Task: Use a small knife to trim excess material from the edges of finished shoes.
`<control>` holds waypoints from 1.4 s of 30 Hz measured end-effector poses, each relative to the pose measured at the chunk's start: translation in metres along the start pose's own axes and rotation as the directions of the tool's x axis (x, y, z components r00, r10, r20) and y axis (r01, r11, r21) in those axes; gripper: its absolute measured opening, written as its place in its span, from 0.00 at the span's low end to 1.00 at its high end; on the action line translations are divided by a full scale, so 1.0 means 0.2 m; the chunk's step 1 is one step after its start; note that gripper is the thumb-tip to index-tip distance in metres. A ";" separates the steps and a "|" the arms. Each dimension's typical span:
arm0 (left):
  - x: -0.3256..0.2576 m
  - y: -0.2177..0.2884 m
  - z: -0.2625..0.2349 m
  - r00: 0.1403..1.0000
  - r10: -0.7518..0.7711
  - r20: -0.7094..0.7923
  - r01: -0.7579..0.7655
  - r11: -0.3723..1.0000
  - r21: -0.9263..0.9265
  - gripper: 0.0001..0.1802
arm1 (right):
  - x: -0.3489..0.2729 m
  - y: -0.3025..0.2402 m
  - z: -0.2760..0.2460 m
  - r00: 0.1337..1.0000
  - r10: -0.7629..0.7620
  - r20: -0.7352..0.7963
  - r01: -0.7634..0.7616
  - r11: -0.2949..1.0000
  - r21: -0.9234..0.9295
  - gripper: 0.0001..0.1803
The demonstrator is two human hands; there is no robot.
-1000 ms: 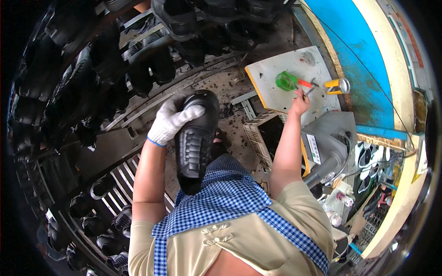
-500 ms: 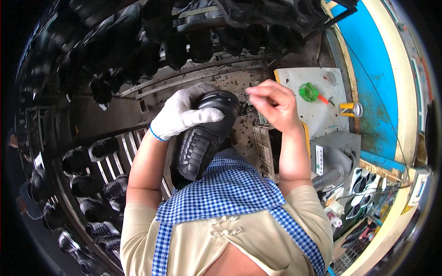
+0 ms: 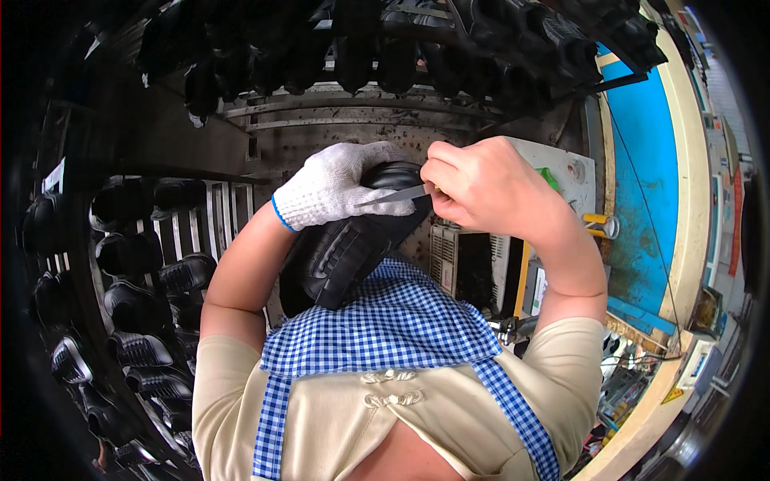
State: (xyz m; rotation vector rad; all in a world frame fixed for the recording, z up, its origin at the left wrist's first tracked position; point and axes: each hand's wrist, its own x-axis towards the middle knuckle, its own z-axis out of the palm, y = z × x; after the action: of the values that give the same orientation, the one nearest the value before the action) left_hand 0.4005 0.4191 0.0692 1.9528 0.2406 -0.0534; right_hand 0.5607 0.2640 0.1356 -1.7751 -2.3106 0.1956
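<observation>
A black moulded shoe (image 3: 333,260) with a ribbed upper is held tilted in front of my apron, toe end away from me. My left hand (image 3: 337,183), in a white knit glove with a blue cuff edge, is closed around its toe end, thumb lying across the top. From the pinched fingers of my bare right hand (image 3: 485,188) a thin, flat grey knife blade (image 3: 399,196) points left, lying across the shoe beside my gloved thumb. A bit of yellow shows at my fingertips; the rest of the handle is hidden in the hand.
Racks of black shoes (image 3: 353,60) run along the far side, and more shoes (image 3: 132,305) sit on a slatted rack at left. A plastic crate (image 3: 445,260) stands below my right hand. Beyond it are a white tabletop (image 3: 521,148) and a yellow roll (image 3: 600,224).
My right hand has come left and nearer to the shoe, and the blade now shows across it. The left hand still grips the shoe. The whole view has shifted a little.
</observation>
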 end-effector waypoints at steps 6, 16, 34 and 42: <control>-0.06 -0.04 0.01 1.000 0.023 0.004 -0.023 1.000 -0.018 0.40 | 0.05 -0.02 0.04 0.993 0.030 0.114 -0.033 0.999 0.032 0.09; -0.11 -0.05 -0.02 0.999 -0.027 0.029 0.030 0.990 -0.137 0.41 | 0.02 -0.01 0.15 0.980 0.048 -0.193 0.011 0.956 0.293 0.09; -0.12 -0.05 -0.04 1.000 -0.029 -0.004 0.027 0.960 -0.279 0.40 | -0.03 -0.04 0.15 0.925 0.100 -0.366 0.007 0.960 0.279 0.14; -0.10 -0.04 -0.03 1.000 0.004 0.027 0.001 0.982 -0.189 0.41 | 0.01 -0.13 -0.02 0.998 -0.044 -0.047 0.041 0.997 -0.065 0.11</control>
State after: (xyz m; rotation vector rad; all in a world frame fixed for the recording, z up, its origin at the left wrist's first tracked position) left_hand 0.3786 0.4237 0.0679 1.7621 0.2184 -0.0538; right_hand 0.5375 0.2599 0.1467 -1.7382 -2.3425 0.0715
